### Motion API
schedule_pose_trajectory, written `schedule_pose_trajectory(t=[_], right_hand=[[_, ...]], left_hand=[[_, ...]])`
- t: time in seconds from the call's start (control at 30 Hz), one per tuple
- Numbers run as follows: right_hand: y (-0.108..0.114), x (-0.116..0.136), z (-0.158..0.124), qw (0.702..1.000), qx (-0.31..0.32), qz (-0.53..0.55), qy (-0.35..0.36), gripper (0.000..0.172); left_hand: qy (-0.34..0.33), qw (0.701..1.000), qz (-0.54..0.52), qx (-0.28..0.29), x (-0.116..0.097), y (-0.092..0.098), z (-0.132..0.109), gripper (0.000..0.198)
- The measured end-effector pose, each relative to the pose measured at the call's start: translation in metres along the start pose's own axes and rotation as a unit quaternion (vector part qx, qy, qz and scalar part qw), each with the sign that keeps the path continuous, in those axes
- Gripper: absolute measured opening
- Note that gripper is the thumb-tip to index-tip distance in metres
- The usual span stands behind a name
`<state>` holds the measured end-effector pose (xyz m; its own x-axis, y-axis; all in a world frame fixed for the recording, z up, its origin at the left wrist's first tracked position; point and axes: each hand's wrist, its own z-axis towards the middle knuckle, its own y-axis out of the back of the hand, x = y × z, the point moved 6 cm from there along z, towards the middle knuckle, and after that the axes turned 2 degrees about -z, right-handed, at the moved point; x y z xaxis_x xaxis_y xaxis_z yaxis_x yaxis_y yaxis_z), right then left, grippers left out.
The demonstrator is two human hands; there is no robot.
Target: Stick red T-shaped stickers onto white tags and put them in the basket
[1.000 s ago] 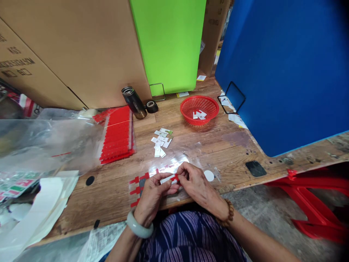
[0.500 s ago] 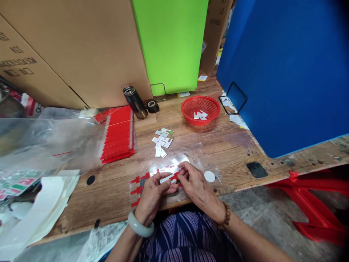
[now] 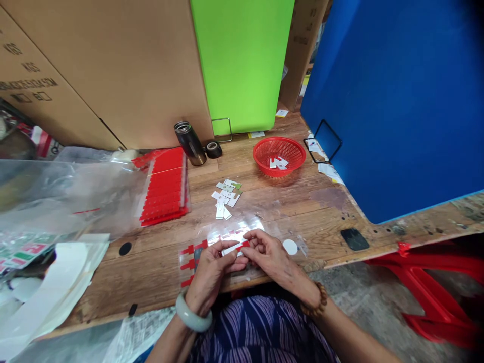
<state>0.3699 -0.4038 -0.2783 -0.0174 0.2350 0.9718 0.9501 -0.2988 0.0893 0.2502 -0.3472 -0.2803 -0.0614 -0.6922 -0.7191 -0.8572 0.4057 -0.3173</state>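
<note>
Near the front edge of the wooden table (image 3: 272,206), my left hand (image 3: 212,272) and my right hand (image 3: 270,257) are closed together on a small white strip with a red end (image 3: 234,248). Each hand pinches one end of it. Beneath the hands lies a clear plastic sheet carrying red tabs (image 3: 189,258). A small pile of white strips (image 3: 226,195) rests on the table just beyond my hands.
A red basket (image 3: 279,156) with a few white pieces stands at the back, with a metal flask (image 3: 189,143) and a tape roll (image 3: 214,149) to its left. A stack of red tab sheets (image 3: 165,187) and clear bags (image 3: 56,196) lie left. Blue panel (image 3: 397,101) at right.
My hands stay together on the strip with only slight finger shifts. The view has drifted a little, nothing else on the table moved.
</note>
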Motion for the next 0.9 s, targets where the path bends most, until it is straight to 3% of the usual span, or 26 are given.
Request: schedule_pose_trajectory(t=[0.27, 0.4, 0.67, 0.9], right_hand=[[-0.009, 0.007, -0.001, 0.988, 0.046, 0.142, -0.049, 0.033], [-0.011, 0.003, -0.002, 0.977, 0.032, 0.2, -0.058, 0.034], [-0.015, -0.001, -0.002, 0.974, 0.014, 0.218, -0.057, 0.028], [-0.013, -0.007, -0.001, 0.974, -0.021, 0.22, -0.048, 0.029]], left_hand=[[-0.028, 1.0, -0.007, -0.01, -0.004, 0.004, -0.003, 0.028], [-0.029, 0.999, -0.037, -0.022, -0.004, 0.003, -0.003, 0.027], [-0.032, 0.996, -0.08, -0.037, 0.0, 0.002, -0.004, 0.024], [-0.055, 0.996, -0.052, -0.041, 0.0, -0.003, -0.006, 0.027]])
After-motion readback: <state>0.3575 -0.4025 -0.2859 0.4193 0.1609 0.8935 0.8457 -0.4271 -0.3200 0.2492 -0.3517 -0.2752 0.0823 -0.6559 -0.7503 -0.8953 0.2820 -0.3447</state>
